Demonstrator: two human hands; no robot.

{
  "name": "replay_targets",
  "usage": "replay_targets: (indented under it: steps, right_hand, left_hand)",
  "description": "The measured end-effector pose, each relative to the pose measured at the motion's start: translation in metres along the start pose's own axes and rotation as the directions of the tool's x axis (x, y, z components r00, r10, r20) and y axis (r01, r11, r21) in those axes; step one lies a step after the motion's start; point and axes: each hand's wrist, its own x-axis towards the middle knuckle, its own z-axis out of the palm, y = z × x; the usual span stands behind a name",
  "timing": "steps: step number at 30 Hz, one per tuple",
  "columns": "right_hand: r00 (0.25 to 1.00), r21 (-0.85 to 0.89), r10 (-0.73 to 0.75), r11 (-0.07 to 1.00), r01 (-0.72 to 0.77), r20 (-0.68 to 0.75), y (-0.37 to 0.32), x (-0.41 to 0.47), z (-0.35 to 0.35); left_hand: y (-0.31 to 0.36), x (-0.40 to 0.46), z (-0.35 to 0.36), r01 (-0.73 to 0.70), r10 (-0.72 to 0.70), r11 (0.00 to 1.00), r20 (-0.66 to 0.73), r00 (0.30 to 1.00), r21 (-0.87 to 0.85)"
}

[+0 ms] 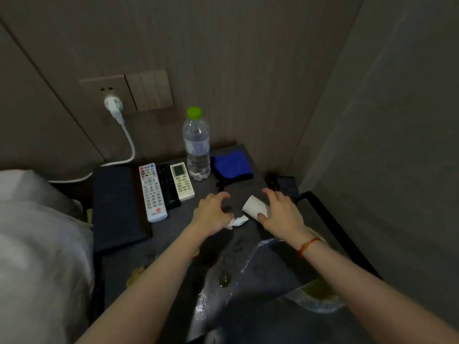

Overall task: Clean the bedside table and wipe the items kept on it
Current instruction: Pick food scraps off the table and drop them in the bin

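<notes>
1. The right hand (280, 212) had its thumb and fingers curled around a white paper cup (255, 207) that was tipped on its side, open mouth facing left, low over the bedside table (248, 184).
2. The left hand (211, 214) was arched like a claw, fingers bent with the tips down near the tabletop. A crumpled white tissue (238, 222) sat right at the thumb side of that hand; honestly couldn't tell if it was pinching it or just touching it.
3. The right wrist had a red string bracelet (308, 245) on it.
4. Behind the hands, a blue cloth (232, 166) lay folded at the back right of the table, and a clear water bottle (197, 150) with a green cap stood upright just left of it.
5. Left of the bottle, three remotes lay side by side: a cream remote (182, 181), a black remote (168, 186), and a long white remote (152, 192).
6. Further left sat a dark flat pad (116, 204).
7. On the wall above, a white plug (113, 105) sat in a socket beside a switch panel (149, 90), its cable trailing down left.
8. A clear plastic bag (248, 264) lay crinkled near the table's front edge.
</notes>
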Motion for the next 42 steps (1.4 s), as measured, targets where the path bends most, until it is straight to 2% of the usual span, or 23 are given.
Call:
replay_targets:
  steps: [3, 7, 13, 19, 22, 24, 28, 31, 33, 35, 37, 38, 40, 42]
  right_hand:
    - [1.0, -0.051, 0.017, 0.999, -0.018, -0.026, 0.009, -0.002, 0.02]
    - [0.998, -0.179, -0.001, 0.984, -0.011, -0.067, 0.014, -0.004, 0.044]
    - [0.99, -0.21, -0.015, 0.978, -0.015, -0.139, 0.016, 0.0, 0.049]
    - [0.946, 0.099, 0.026, 0.995, 0.007, -0.323, 0.015, -0.011, 0.04]
    - [0.917, 0.279, 0.093, 0.96, 0.021, -0.388, 0.019, -0.019, 0.032]
    - [0.902, 0.361, 0.137, 0.932, 0.023, -0.411, 0.024, -0.025, 0.027]
    - [0.877, 0.468, 0.208, 0.883, 0.022, -0.433, 0.034, -0.038, 0.021]
    - [0.861, 0.531, 0.259, 0.847, 0.015, -0.437, 0.044, -0.049, 0.021]
    - [0.858, 0.564, 0.278, 0.826, 0.017, -0.432, 0.051, -0.057, 0.022]
    - [0.848, 0.58, 0.299, 0.814, 0.013, -0.438, 0.061, -0.063, 0.021]
    - [0.834, 0.603, 0.336, 0.798, -0.004, -0.438, 0.072, -0.069, 0.018]
    - [0.827, 0.623, 0.359, 0.782, -0.013, -0.433, 0.079, -0.071, 0.016]
    - [0.805, 0.655, 0.414, 0.755, -0.042, -0.425, 0.095, -0.076, 0.012]
    - [0.769, 0.66, 0.463, 0.748, -0.073, -0.44, 0.117, -0.081, 0.009]
  left_hand:
    - [-0.01, 0.003, 0.019, -0.012, 0.014, 0.99, -0.017, 1.0, 0.14]
    - [-0.023, 0.007, 0.042, -0.025, 0.032, 0.981, -0.033, 0.999, 0.191]
    - [-0.024, 0.009, 0.065, -0.025, 0.074, 0.969, -0.195, 0.978, 0.245]
    - [-0.018, 0.005, 0.074, 0.01, 0.054, 0.979, -0.307, 0.95, 0.204]
    - [-0.009, -0.006, 0.078, -0.014, 0.02, 1.0, -0.369, 0.929, 0.018]
    - [-0.003, -0.015, 0.083, -0.018, 0.003, 0.999, -0.358, 0.934, -0.038]
    - [0.007, -0.029, 0.104, 0.025, -0.017, 0.999, -0.218, 0.976, 0.034]
    - [0.01, -0.033, 0.117, 0.079, -0.059, 0.979, -0.112, 0.992, 0.187]
    - [0.011, -0.034, 0.122, 0.083, -0.06, 0.945, -0.082, 0.995, 0.315]
    - [0.016, -0.035, 0.123, 0.082, -0.061, 0.935, -0.072, 0.996, 0.345]
    - [0.028, -0.034, 0.12, 0.1, -0.082, 0.957, -0.076, 0.994, 0.271]
    - [0.036, -0.032, 0.117, 0.115, -0.103, 0.978, -0.078, 0.992, 0.174]
    - [0.058, -0.023, 0.116, 0.171, -0.174, 0.972, -0.009, 0.985, -0.165]
    - [0.093, -0.016, 0.124, 0.308, -0.204, 0.782, 0.245, 0.948, -0.542]
